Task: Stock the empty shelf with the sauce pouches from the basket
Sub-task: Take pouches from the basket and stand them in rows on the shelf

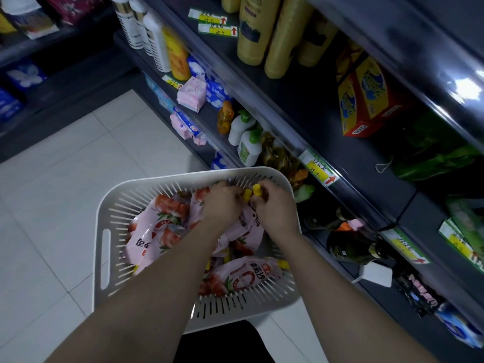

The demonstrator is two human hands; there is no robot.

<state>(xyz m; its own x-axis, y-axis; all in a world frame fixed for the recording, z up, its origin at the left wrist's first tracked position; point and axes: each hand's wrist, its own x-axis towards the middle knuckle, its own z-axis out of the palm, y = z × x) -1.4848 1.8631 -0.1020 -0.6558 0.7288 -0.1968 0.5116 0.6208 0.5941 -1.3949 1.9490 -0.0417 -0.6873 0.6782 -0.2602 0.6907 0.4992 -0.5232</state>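
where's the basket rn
Head view, lower centre: the white basket sits left of the shelves, holding pink sauce pouches, left hand and right hand reaching in.

The scene is dim, with a cool bluish tone. Brightest are the pale tiled floor point(65, 179) and the white slatted plastic basket point(183, 176). A hard white glare lies on the glossy dark metal shelf edge point(463, 87) at upper right, so the light comes perhaps from overhead. The lower shelf bays lie in deep shadow. Shelf lines bend toward the edges. The left hand point(222, 203), right hand point(275, 209) and the pink plastic sauce pouches point(154, 231) look slightly smeared.
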